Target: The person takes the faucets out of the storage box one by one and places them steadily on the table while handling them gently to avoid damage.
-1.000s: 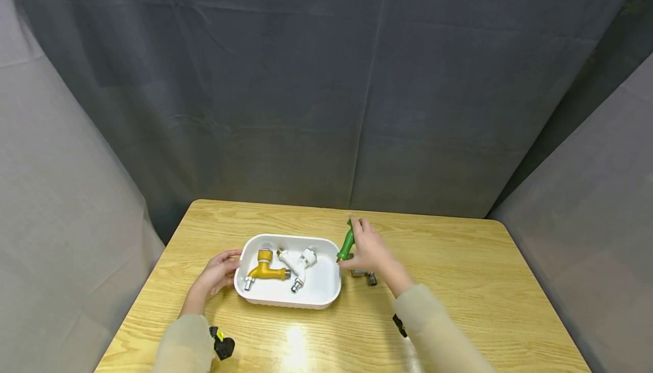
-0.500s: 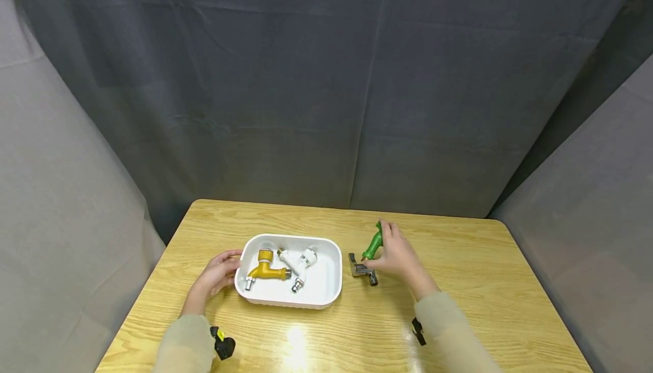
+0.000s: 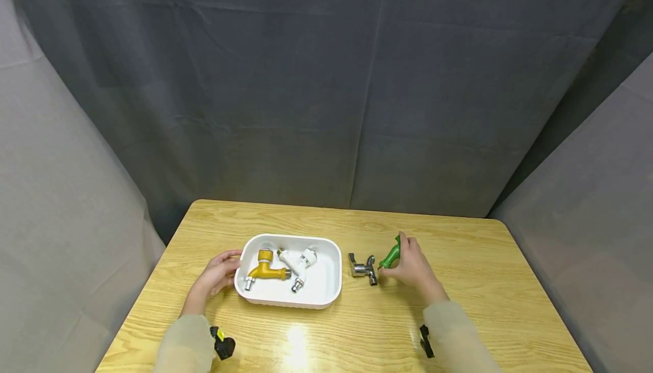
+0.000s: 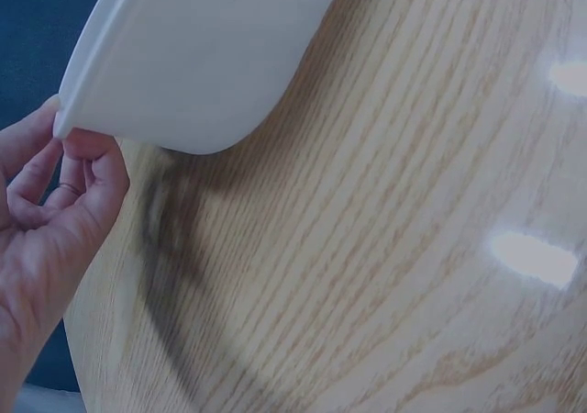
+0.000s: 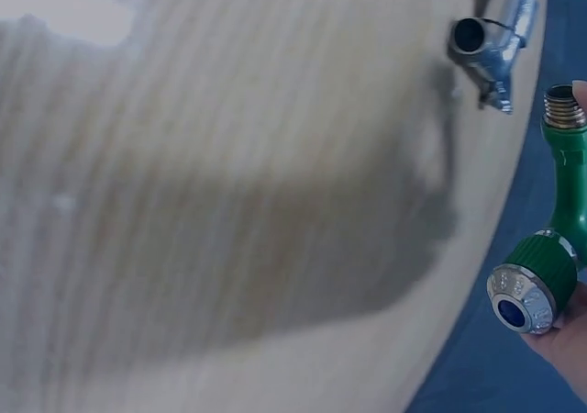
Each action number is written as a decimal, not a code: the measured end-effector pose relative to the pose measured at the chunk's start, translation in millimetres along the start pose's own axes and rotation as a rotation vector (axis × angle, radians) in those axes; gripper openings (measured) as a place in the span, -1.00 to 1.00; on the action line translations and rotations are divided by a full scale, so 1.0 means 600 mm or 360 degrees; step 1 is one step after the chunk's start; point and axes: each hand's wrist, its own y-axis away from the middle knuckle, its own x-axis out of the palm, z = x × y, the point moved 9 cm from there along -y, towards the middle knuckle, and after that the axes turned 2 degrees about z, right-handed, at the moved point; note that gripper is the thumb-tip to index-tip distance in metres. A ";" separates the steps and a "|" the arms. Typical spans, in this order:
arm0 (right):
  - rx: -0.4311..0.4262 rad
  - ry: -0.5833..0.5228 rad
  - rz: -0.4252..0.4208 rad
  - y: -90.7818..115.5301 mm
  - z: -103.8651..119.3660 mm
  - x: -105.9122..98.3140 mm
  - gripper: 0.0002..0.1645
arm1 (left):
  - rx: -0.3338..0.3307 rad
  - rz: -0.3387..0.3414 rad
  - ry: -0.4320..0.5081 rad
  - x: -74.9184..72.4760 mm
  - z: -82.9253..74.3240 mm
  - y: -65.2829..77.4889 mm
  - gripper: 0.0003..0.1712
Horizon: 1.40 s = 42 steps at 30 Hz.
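My right hand grips a green faucet over the right half of the table. In the right wrist view the green faucet shows its threaded end up and its silver-ringed knob down, with only bits of the fingers visible. Just left of that hand, a chrome faucet lies on the wood. My left hand pinches the left rim of a white plastic tub; the left wrist view shows thumb and fingers at the rim. Inside the tub lie a yellow faucet and a white faucet.
The wooden table has rounded far corners. Dark grey cloth hangs behind it, with lighter cloth on both sides. Glare spots the near part of the tabletop.
My right hand has carried the green faucet rightward, from beside the tub's right edge to past the chrome faucet, which now shows fully. The left hand and the tub have stayed in place.
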 end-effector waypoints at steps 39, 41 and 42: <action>0.0231 0.0001 0.0210 0.023 -0.052 0.066 0.26 | 0.0001 0.0006 -0.0004 0.001 0.001 -0.001 -0.51; 0.0237 0.0016 0.0214 0.024 -0.052 0.066 0.25 | -0.0004 -0.0002 0.0002 0.000 0.002 -0.001 -0.51; 0.0239 0.0027 0.0217 0.024 -0.052 0.066 0.24 | -0.0002 0.0004 -0.0003 0.001 0.002 -0.001 -0.50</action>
